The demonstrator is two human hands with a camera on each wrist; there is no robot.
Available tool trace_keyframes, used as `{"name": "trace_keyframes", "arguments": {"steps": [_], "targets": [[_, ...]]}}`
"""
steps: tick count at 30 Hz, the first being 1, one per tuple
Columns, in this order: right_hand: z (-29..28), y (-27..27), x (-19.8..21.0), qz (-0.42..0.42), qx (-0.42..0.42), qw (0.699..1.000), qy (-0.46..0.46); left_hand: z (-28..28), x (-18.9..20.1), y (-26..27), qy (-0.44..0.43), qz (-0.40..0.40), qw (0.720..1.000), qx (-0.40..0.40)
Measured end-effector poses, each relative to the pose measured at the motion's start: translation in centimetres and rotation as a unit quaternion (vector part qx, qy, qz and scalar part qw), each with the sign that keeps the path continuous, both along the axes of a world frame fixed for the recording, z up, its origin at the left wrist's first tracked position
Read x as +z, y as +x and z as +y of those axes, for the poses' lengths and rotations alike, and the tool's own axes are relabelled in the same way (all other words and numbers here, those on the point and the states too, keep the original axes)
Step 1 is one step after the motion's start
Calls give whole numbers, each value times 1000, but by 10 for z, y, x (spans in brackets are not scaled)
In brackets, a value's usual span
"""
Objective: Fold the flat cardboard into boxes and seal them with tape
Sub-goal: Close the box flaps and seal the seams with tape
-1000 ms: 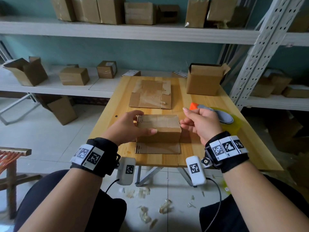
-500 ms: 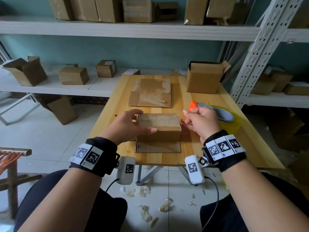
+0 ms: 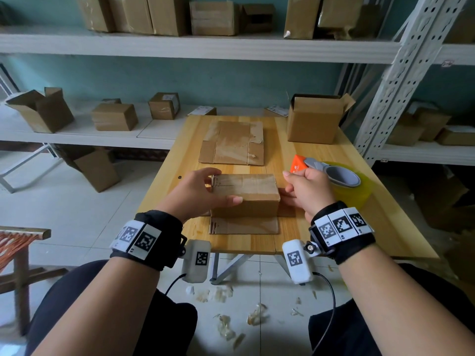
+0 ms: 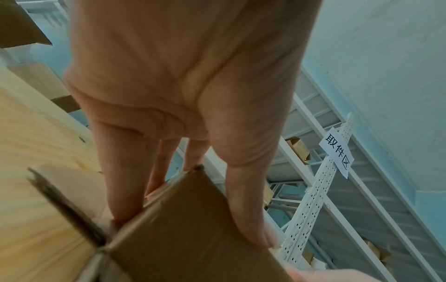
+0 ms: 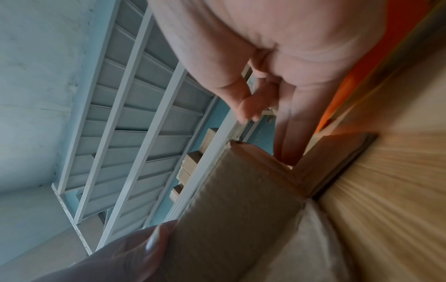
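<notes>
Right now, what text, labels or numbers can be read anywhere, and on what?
"取件区": paper sign on the white shelf upright.
White mark on the orange tape dispenser: too small to read.
White labels on the shelf boxes: blurred, unreadable.
Wristband tags: coded patterns; beside them tiny unreadable marks.

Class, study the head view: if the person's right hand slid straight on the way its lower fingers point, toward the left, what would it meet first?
The right hand would meet the right end of the half-folded box almost at once. Its lower fingers already lie on the side flap there; exact depth is unclear.
</notes>
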State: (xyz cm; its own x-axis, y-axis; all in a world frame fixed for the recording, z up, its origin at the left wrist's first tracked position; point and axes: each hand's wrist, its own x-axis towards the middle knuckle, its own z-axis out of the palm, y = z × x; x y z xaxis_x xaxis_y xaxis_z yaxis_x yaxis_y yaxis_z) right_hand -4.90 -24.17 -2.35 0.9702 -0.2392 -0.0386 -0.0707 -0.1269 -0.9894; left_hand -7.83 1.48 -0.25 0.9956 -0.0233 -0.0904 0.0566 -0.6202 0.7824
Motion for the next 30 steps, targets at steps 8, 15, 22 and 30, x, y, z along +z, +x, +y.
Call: {"name": "trace_keyframes", "arguments": {"steps": [8, 15, 22, 30], "targets": [[2, 0, -2, 32, 4, 999, 26, 0, 1, 1, 3, 1, 1000, -2], [5, -6, 2, 48, 16, 996, 72, 1, 0, 2, 3, 1, 1000, 2], [8, -6, -1, 29, 9, 999, -45, 2, 0, 3, 11, 4, 1000, 4], [11, -3, -6, 44, 23, 998, -46, 2, 3, 4, -2, 19, 1000, 1]]}}
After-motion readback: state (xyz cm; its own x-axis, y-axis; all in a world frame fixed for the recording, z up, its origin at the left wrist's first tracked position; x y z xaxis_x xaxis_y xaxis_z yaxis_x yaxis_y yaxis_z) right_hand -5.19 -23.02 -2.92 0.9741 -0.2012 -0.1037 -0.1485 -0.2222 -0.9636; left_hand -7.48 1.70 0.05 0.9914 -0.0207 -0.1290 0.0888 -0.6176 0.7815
